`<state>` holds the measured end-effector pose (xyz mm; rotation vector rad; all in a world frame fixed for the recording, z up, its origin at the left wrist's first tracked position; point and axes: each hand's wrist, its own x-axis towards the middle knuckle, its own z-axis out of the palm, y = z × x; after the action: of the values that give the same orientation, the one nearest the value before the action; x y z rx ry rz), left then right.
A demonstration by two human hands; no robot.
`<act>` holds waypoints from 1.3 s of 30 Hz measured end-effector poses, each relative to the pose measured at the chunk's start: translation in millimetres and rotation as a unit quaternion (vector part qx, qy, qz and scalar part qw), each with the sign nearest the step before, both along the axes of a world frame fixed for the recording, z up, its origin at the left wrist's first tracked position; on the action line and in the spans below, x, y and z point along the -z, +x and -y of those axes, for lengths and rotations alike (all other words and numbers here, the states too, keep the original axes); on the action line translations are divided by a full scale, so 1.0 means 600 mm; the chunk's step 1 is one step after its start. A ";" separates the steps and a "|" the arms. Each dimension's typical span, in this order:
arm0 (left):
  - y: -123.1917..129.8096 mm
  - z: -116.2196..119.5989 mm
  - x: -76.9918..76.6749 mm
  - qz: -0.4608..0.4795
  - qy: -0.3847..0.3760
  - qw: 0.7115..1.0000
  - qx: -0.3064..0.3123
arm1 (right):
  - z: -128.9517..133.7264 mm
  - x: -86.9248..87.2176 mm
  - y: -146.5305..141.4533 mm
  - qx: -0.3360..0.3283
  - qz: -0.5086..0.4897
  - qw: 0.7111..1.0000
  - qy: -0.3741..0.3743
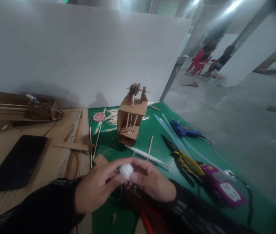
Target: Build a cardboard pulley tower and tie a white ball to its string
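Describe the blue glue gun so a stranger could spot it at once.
Start at the green table, then look along its far right edge. The glue gun lies there on its side beside clear glue sticks. It is the only blue tool; the pliers nearer are yellow-handled.

Two hands (96, 187); one glue gun (184, 130); one pliers (184, 159).

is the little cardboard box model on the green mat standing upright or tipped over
Upright. The cardboard model stands on its base on the green mat, with the wheels on their stick axle level on top.
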<state>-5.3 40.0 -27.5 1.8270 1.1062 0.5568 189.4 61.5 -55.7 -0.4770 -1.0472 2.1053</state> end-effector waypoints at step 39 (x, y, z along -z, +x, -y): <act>-0.012 -0.015 -0.002 -0.067 0.164 0.981 -0.082 | -0.006 -0.003 -0.002 0.013 0.044 0.999 -0.022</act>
<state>-12.3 49.2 -26.3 2.0921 1.3255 0.7589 188.4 65.2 -53.9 -0.6077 -1.0395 2.1040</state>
